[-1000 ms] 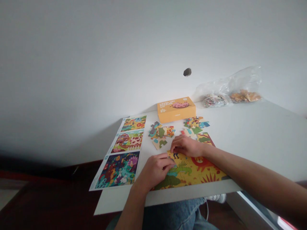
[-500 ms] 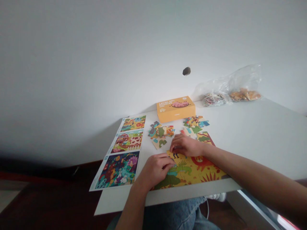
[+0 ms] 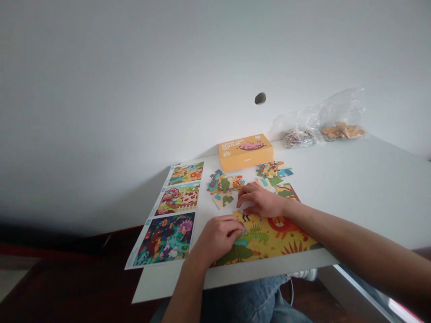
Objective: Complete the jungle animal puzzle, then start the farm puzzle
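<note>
A partly joined jigsaw puzzle point(image 3: 259, 246) with a lion and a crocodile lies at the table's front edge. My left hand point(image 3: 218, 235) rests on its left side, fingers bent together and pressed against the puzzle. Over the puzzle's upper part hovers or rests my right hand point(image 3: 261, 200), its curved fingers apart from the thumb and no piece visible between them. Beyond that hand lie loose puzzle pieces point(image 3: 226, 184) on the left and another small heap of pieces point(image 3: 271, 169) on the right. My right hand hides part of the puzzle's upper section.
A sheet with three printed pictures point(image 3: 168, 237) lies along the left of the white table point(image 3: 353, 188). An orange puzzle box point(image 3: 247, 158) stands near the wall. Clear plastic bags of pieces point(image 3: 341, 130) sit at the back right.
My right hand's fingers have lifted and spread slightly, leaving a wider gap to the thumb. My left hand stays in place. The view has shifted very slightly.
</note>
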Available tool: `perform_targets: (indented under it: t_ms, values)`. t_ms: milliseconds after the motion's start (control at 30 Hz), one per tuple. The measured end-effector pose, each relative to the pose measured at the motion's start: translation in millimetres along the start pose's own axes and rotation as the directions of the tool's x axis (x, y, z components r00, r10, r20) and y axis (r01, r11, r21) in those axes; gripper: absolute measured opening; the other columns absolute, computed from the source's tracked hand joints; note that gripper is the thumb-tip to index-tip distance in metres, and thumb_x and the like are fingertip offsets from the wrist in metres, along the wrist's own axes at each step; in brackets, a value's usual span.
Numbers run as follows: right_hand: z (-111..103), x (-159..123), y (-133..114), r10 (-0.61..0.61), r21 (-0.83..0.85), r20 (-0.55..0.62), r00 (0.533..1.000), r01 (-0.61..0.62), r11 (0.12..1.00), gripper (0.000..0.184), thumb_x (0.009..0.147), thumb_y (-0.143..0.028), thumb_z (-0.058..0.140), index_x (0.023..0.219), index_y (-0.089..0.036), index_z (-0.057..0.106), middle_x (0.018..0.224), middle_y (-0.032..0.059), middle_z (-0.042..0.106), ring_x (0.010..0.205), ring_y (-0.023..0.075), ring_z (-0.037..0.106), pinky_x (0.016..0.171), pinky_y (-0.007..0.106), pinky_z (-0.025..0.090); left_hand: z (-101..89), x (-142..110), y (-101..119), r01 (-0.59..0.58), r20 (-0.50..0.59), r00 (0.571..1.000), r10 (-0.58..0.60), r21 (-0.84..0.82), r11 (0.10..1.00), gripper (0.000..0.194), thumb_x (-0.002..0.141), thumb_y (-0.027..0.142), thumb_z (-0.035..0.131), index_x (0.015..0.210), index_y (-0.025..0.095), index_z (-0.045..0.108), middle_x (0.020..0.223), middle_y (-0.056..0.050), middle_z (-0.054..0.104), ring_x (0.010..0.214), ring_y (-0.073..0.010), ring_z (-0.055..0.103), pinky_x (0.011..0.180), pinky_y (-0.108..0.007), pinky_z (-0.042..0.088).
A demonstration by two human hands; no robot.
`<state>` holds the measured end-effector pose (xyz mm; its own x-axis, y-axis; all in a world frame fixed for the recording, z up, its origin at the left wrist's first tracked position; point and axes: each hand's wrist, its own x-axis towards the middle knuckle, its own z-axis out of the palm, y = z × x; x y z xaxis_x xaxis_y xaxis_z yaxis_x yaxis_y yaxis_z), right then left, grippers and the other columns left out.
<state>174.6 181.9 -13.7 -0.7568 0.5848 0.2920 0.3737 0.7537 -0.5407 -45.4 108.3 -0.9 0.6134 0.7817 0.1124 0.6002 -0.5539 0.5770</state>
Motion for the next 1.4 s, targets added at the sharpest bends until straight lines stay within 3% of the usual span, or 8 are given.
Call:
perform_targets:
  t_ms: [200, 333, 467, 633, 867, 933, 1067, 1400]
  values:
    - [-6, -1, -2, 0.043, -0.105, -0.043, 0.998, -0.047, 0.993, 0.022, 0.086, -0.027, 0.069, 0.107, -0.021, 0.071, 0.110, 0.0100, 0.062, 0.104, 0.0251, 0.054, 0.094, 0.043, 0.037, -0.8, -1, 5, -0.001, 0.019, 1.000, 0.000, 0.062, 0.998, 0.017, 0.090, 0.021, 0.061, 0.079, 0.020, 0.075, 0.075, -0.002, 0.071, 0.067, -0.0139, 0.063, 0.067, -0.025, 0.047]
    - [-5, -1, -7, -0.081, -0.051, 0.027, 0.996, 0.082, 0.995, 0.025, 0.086, -0.032, 0.069, 0.108, -0.022, 0.073, 0.102, 0.0090, 0.061, 0.096, 0.0217, 0.056, 0.089, 0.037, 0.039, -1.0, -2, 6, -0.044, 0.049, 0.998, 0.038, 0.128, 0.991, 0.024, 0.090, 0.024, 0.060, 0.070, 0.020, 0.071, 0.065, -0.001, 0.066, 0.060, -0.0131, 0.058, 0.061, -0.025, 0.042]
    - [-2, 0, -8, -0.100, -0.012, 0.141, 0.985, 0.102, 0.995, 0.019, 0.085, -0.029, 0.071, 0.103, -0.026, 0.076, 0.091, 0.0057, 0.060, 0.091, 0.0191, 0.056, 0.086, 0.034, 0.039, -2.9, -4, 4, -0.061, 0.076, 0.996, 0.050, 0.150, 0.987, 0.022, 0.092, 0.028, 0.059, 0.079, 0.021, 0.076, 0.061, -0.001, 0.063, 0.056, -0.0124, 0.054, 0.056, -0.025, 0.036]
    - [-8, -2, -6, -0.062, 0.051, 0.170, 0.983, 0.054, 0.997, 0.016, 0.086, -0.022, 0.070, 0.100, -0.022, 0.077, 0.088, 0.0058, 0.059, 0.089, 0.0176, 0.056, 0.083, 0.030, 0.041, -8.5, -7, 1, -0.047, 0.132, 0.991, 0.028, 0.139, 0.989, 0.021, 0.092, 0.028, 0.058, 0.088, 0.023, 0.079, 0.060, 0.001, 0.062, 0.053, -0.0107, 0.052, 0.054, -0.024, 0.032]
    - [-19, -4, -16, -0.021, -0.019, 0.187, 0.982, 0.025, 1.000, 0.012, 0.085, -0.018, 0.068, 0.091, -0.023, 0.077, 0.088, 0.0042, 0.060, 0.090, 0.0180, 0.056, 0.088, 0.034, 0.035, -22.5, -17, -11, 0.078, 0.113, 0.989, -0.094, 0.136, 0.988, 0.016, 0.087, 0.031, 0.067, 0.081, 0.023, 0.078, 0.062, 0.001, 0.065, 0.055, -0.0107, 0.054, 0.056, -0.023, 0.033]
    - [-17, -5, -20, -0.040, -0.053, 0.193, 0.980, 0.051, 0.997, 0.014, 0.085, -0.024, 0.068, 0.097, -0.024, 0.076, 0.091, 0.0052, 0.059, 0.090, 0.0191, 0.056, 0.087, 0.036, 0.033, -27.4, -20, -14, 0.157, 0.083, 0.982, -0.170, 0.145, 0.977, 0.017, 0.082, 0.035, 0.072, 0.075, 0.021, 0.076, 0.064, 0.001, 0.067, 0.058, -0.0113, 0.056, 0.059, -0.022, 0.035]
    - [-9, -5, -27, -0.114, -0.096, 0.211, 0.971, 0.137, 0.986, 0.038, 0.083, -0.042, 0.071, 0.119, -0.030, 0.069, 0.101, 0.0075, 0.056, 0.097, 0.0234, 0.053, 0.086, 0.038, 0.032, -31.9, -20, -14, 0.269, 0.083, 0.956, -0.283, 0.144, 0.952, 0.021, 0.075, 0.039, 0.079, 0.071, 0.020, 0.074, 0.064, 0.003, 0.066, 0.059, -0.0112, 0.056, 0.059, -0.022, 0.034]
    - [-17, -4, -28, -0.054, -0.083, 0.312, 0.949, 0.084, 0.993, 0.035, 0.081, -0.046, 0.072, 0.113, -0.031, 0.070, 0.104, 0.0065, 0.054, 0.102, 0.0248, 0.052, 0.090, 0.040, 0.032, -22.8, -15, -8, 0.194, 0.143, 0.968, -0.205, 0.088, 0.977, 0.024, 0.082, 0.037, 0.072, 0.068, 0.017, 0.073, 0.064, 0.001, 0.065, 0.058, -0.0095, 0.054, 0.059, -0.022, 0.033]
